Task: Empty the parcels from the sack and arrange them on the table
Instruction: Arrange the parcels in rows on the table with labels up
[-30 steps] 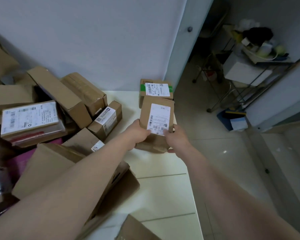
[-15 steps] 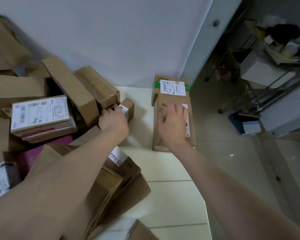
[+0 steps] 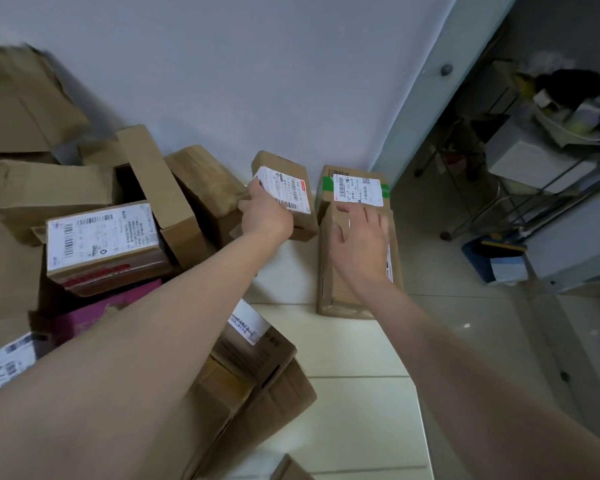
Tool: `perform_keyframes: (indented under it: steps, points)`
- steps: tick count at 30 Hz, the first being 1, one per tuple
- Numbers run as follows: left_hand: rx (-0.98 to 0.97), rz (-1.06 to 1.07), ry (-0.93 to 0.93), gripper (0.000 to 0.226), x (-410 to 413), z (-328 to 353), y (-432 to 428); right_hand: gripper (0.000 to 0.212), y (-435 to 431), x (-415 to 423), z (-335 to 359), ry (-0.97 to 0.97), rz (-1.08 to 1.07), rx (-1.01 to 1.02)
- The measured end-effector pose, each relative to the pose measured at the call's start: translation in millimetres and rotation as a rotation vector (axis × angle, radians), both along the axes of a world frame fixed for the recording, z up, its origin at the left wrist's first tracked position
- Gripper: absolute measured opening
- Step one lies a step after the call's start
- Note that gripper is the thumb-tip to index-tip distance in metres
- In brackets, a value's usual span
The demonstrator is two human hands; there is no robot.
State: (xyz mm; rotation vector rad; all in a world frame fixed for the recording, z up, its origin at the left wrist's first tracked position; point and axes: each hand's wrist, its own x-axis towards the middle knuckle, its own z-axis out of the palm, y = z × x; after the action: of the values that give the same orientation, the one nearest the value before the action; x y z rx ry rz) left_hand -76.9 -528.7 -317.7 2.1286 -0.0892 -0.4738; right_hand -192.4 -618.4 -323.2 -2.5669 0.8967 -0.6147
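My left hand (image 3: 268, 216) grips a small labelled parcel (image 3: 291, 183), tilted, its lower edge hidden behind my knuckles; whether it touches the table (image 3: 357, 344) I cannot tell. Just right of that grip, my right hand (image 3: 361, 247) spreads its fingers over a long parcel (image 3: 338, 296), covering most of its label. Beyond those fingertips lies a green-taped parcel (image 3: 357, 190). Left of the grip, piled boxes (image 3: 101, 237) run out of frame.

The person's left hand (image 3: 267, 216) and right hand (image 3: 361, 244) are bare, and both forearms are uncovered from the wrists back to the near end of the table (image 3: 354, 403). The arms are smooth and evenly rounded. The left one looks much thicker over the table's near end, where it is closest to the camera.
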Motion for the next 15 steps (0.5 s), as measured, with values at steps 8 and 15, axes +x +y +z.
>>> perform_keyframes:
  steps: [8, 15]
  points:
    - [0.416, -0.597, -0.179, 0.051, 11.6, -37.8, -32.4, 0.075, -12.7, -5.0, -22.6, 0.659, 0.065, 0.03]
    - [0.546, -0.38, -0.726, 0.079, 20.0, -17.9, -3.6, 0.069, -4.0, -1.2, -27.2, 0.558, 0.027, -0.038]
